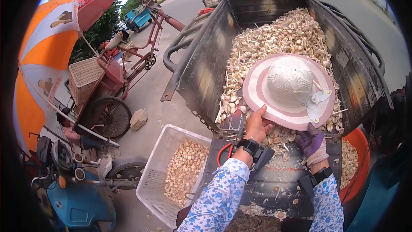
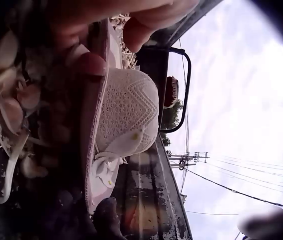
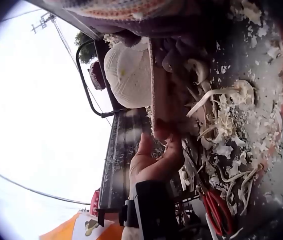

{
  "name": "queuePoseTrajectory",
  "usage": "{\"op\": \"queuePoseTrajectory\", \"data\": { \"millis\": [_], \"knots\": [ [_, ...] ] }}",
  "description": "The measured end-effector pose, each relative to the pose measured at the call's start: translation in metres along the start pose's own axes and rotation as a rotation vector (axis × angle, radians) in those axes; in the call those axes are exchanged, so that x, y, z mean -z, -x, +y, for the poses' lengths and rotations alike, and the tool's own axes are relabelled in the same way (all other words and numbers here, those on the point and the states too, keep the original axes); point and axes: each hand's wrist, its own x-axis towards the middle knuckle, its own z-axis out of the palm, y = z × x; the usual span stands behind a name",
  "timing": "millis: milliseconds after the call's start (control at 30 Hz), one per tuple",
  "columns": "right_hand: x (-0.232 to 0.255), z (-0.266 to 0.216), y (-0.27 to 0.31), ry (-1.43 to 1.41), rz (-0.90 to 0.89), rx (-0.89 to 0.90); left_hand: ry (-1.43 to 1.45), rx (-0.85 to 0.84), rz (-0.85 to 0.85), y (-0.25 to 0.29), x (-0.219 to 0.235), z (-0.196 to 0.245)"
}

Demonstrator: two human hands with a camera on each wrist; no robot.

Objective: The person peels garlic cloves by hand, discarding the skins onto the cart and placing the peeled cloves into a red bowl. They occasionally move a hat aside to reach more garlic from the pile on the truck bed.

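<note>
A white and pink striped sun hat (image 1: 289, 79) with a white bow lies crown up over the heap of garlic (image 1: 279, 34) in the cart bed. My bare left hand (image 1: 257, 126) grips the near left of its brim, thumb on top and fingers beneath. At the near right edge, my right hand (image 1: 312, 144), in a purple glove, pinches the brim near the bow. The left wrist view shows the knitted crown (image 2: 129, 110) side on, with loose cloves under the brim. Red-handled scissors (image 3: 218, 212) lie below my left wrist.
A white plastic crate (image 1: 148, 178) of garlic cloves stands left of the cart, and an orange-red tub (image 1: 362, 146) of cloves at right. Metal walls (image 1: 206, 64) enclose the bed. Garlic scraps litter the tailgate (image 1: 283, 184). Tricycles and an orange-white umbrella (image 1: 47, 56) stand farther left.
</note>
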Motion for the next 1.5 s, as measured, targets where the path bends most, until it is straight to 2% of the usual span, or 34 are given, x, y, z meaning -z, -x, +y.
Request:
{"op": "queuePoseTrajectory", "data": {
  "millis": [33, 100, 200, 267, 300, 333, 367, 400, 433, 467, 500, 567, 633, 700, 767, 833, 900, 933, 967, 1033, 1100, 1133, 1167, 1233, 1267, 1300, 1367, 1400, 1433, 1500],
  "knots": [
    [-0.002, -0.001, -0.003, 0.011, -0.028, 0.022, 0.023, 0.019, -0.022, -0.007, -0.003, -0.001],
    [-0.007, -0.004, -0.002, 0.031, -0.079, 0.069, -0.112, 0.0, -0.047, -0.006, -0.02, 0.0],
    [-0.029, -0.027, 0.013, 0.231, -0.163, 0.225, -0.321, -0.034, -0.095, -0.006, -0.039, 0.014],
    [-0.012, -0.031, -0.013, 0.522, -0.168, 0.519, -0.314, -0.149, -0.146, -0.006, -0.053, 0.039],
    [-0.001, -0.032, -0.026, 0.678, -0.159, 0.667, -0.137, -0.308, -0.124, 0.0, -0.071, 0.053],
    [0.012, -0.038, -0.034, 0.711, -0.095, 0.681, -0.173, -0.415, -0.204, -0.015, -0.073, 0.069],
    [0.009, -0.046, -0.023, 0.954, 0.105, 0.863, -0.199, -0.523, -0.283, -0.032, -0.076, 0.086],
    [0.017, -0.053, -0.018, 1.183, 0.223, 0.964, -0.168, -0.605, -0.355, -0.02, -0.089, 0.111],
    [0.029, -0.054, -0.025, 1.191, 0.276, 1.024, -0.137, -0.647, -0.427, -0.018, -0.095, 0.134],
    [0.042, -0.057, -0.029, 1.303, 0.351, 1.083, -0.032, -0.703, -0.426, -0.021, -0.099, 0.152],
    [0.051, -0.061, -0.033, 1.43, 0.381, 1.098, 0.007, -0.773, -0.416, -0.036, -0.091, 0.172],
    [0.059, -0.065, -0.042, 1.597, 0.447, 0.984, -0.002, -0.863, -0.226, -0.036, -0.076, 0.174],
    [0.063, -0.059, -0.059, 1.606, 0.527, 0.903, -0.117, -0.837, -0.099, -0.05, -0.05, 0.136],
    [0.058, -0.058, -0.069, 1.683, 0.568, 0.86, -0.316, -0.605, 0.038, -0.049, -0.025, 0.085],
    [0.054, -0.054, -0.076, 1.751, 0.614, 0.863, -1.032, -0.525, -0.089, -0.061, 0.019, 0.059],
    [0.05, -0.055, -0.075, 1.753, 0.473, 0.839, -1.582, -0.627, -0.159, -0.062, 0.021, 0.041],
    [0.044, -0.052, -0.075, 1.785, 0.373, 0.826, -1.412, -0.5, -0.334, -0.053, -0.008, 0.03],
    [0.04, -0.05, -0.075, 1.835, 0.318, 0.81, -1.409, -0.357, -0.339, -0.053, -0.023, 0.023],
    [0.035, -0.047, -0.075, 1.883, 0.263, 0.79, -1.459, -0.342, -0.315, -0.061, -0.03, 0.014],
    [0.023, -0.041, -0.066, 1.857, 0.154, 0.783, -1.296, -0.082, -0.323, -0.038, -0.07, 0.012],
    [0.023, -0.028, -0.064, 1.815, 0.074, 0.818, -1.249, -0.676, -0.507, -0.057, -0.064, -0.02],
    [0.019, -0.024, -0.057, 1.807, 0.009, 0.833, -1.386, -0.696, -0.525, -0.075, -0.058, -0.029],
    [0.016, -0.02, -0.049, 1.799, -0.057, 0.847, -1.279, -0.586, -0.55, -0.071, -0.068, -0.023],
    [0.013, -0.024, -0.026, 1.709, -0.288, 0.596, -1.068, -0.357, -0.585, -0.056, -0.088, -0.009],
    [0.015, -0.028, -0.015, 1.499, -0.311, 0.64, -0.975, -0.405, -0.607, -0.057, -0.097, -0.013],
    [0.018, -0.033, -0.003, 1.289, -0.331, 0.679, -1.042, -0.435, -0.544, -0.061, -0.104, -0.018],
    [0.028, -0.045, 0.021, 1.435, -0.197, 0.744, -1.171, -0.518, -0.418, -0.076, -0.122, -0.022],
    [0.034, -0.054, 0.029, 1.507, -0.126, 0.786, -1.123, -0.447, -0.485, -0.086, -0.132, -0.019],
    [0.042, -0.061, 0.036, 1.502, -0.104, 0.823, -1.102, -0.399, -0.459, -0.093, -0.141, -0.022],
    [0.059, -0.076, 0.044, 1.504, -0.048, 0.866, -1.436, -0.768, -0.365, -0.116, -0.157, -0.04]
  ]
}}
